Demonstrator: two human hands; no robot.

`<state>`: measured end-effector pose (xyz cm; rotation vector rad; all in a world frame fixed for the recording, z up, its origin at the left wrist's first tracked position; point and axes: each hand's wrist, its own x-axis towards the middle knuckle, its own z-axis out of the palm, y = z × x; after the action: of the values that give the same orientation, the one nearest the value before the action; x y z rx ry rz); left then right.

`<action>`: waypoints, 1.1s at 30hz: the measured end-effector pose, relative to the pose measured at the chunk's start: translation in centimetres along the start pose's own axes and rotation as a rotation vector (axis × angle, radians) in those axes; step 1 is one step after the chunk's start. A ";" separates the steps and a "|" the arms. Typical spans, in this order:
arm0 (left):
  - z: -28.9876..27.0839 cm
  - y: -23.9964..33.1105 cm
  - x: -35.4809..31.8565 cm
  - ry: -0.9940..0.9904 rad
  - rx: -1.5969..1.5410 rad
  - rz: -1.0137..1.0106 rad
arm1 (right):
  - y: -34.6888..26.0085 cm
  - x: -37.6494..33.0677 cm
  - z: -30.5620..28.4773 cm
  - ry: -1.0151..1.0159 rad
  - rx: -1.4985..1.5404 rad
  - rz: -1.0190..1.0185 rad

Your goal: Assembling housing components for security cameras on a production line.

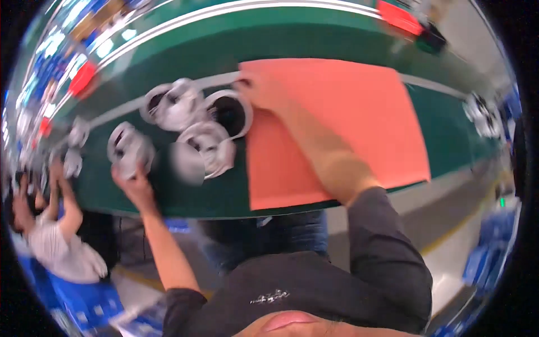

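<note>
Both hands on green worktop (pixel 348 45), motion blur.
Left hand (pixel 132 182) grips a white part (pixel 130 147); right hand (pixel 261 92) at orange sheet (pixel 348 123) corner, grip unclear.

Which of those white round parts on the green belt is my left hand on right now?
The leftmost one of the cluster: the left hand touches its near edge, while the others lie farther right, toward the orange sheet.

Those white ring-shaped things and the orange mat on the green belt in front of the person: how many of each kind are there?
White ring-shaped pieces near the hands: 5, as far as the blur allows
Orange mat: 1
Total: 6

The left hand touches one white piece; the right hand rests at the mat's corner.
</note>
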<state>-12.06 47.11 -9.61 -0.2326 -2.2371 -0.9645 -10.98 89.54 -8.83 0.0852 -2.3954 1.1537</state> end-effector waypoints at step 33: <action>-0.6 4.0 -0.5 0.037 -0.155 -0.203 | 0.5 0.4 -1.0 -0.058 0.043 0.020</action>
<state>-9.71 49.56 -7.34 -0.0561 -2.1845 -1.2420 -11.09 90.68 -8.49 0.1109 -2.4267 1.2283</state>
